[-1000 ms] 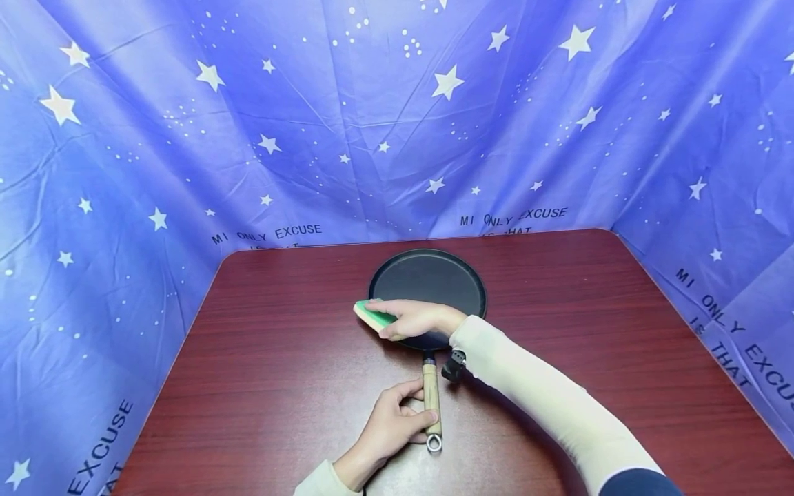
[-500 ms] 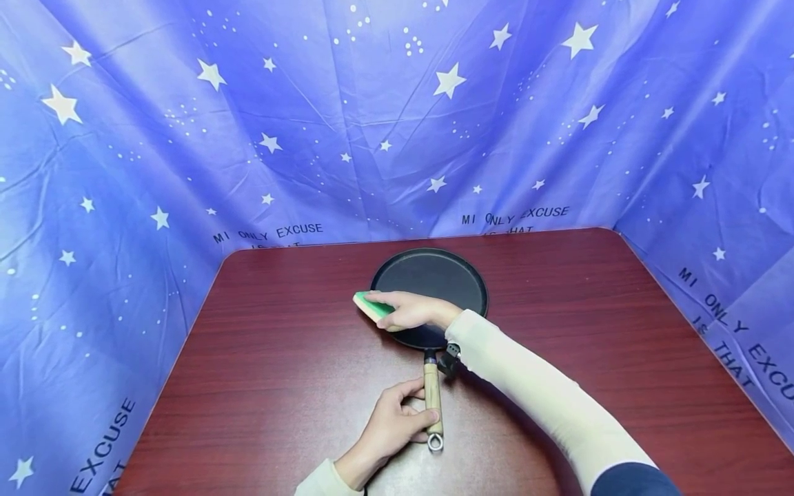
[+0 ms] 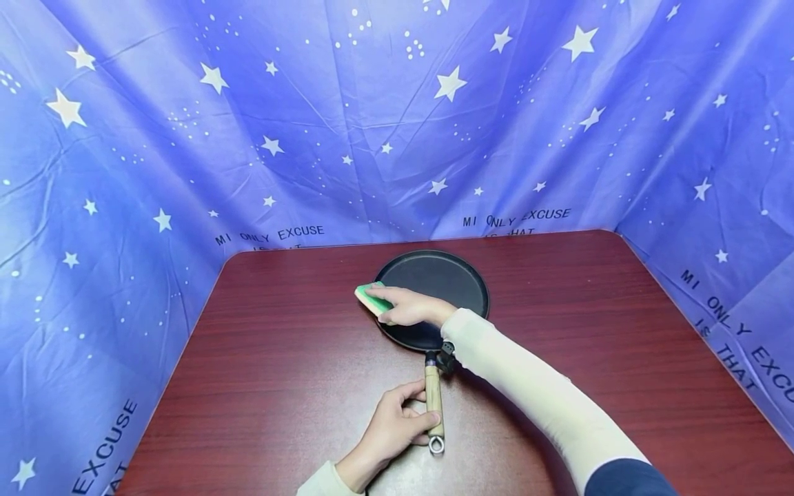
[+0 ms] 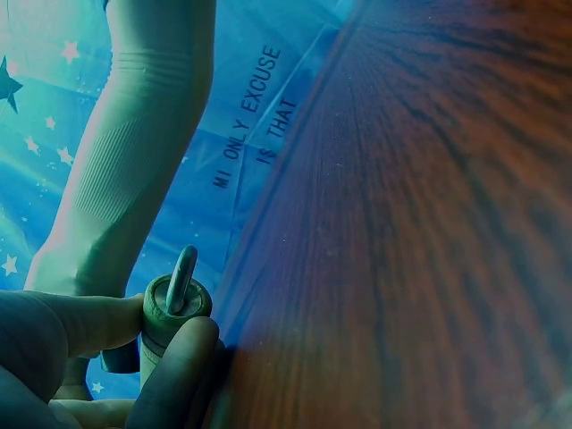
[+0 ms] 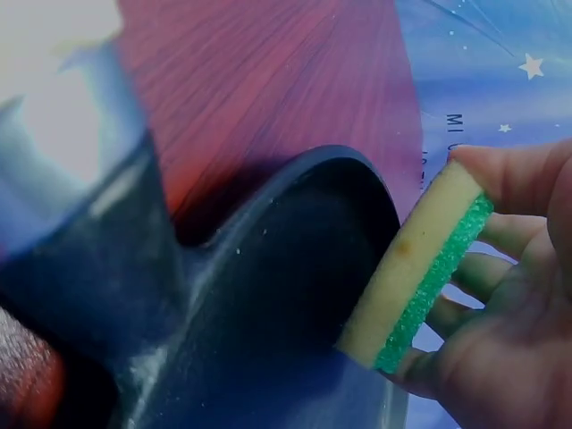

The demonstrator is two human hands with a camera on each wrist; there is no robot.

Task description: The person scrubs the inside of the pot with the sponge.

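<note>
A round black frying pan (image 3: 446, 286) with a wooden handle (image 3: 434, 396) lies on the table, its handle pointing toward the person. My left hand (image 3: 393, 421) grips that handle near its metal hanging ring (image 3: 437, 445); the left wrist view shows thumb and fingers around the handle's end (image 4: 177, 299). Over the pan's left rim, my right hand (image 3: 409, 306) holds a sponge (image 3: 372, 300), green on one side and pale yellow on the other. In the right wrist view the sponge (image 5: 416, 268) is pinched between thumb and fingers, its yellow side toward the pan (image 5: 277, 286).
The dark red wooden table (image 3: 279, 358) extends on both sides of the pan. Behind it hangs a blue curtain (image 3: 347, 124) with white stars and printed words. A small black camera (image 3: 445, 357) sits under the right wrist, close to the handle's neck.
My right hand has moved a little away from the person with the sponge, along the pan's left rim. The left hand keeps its hold on the handle.
</note>
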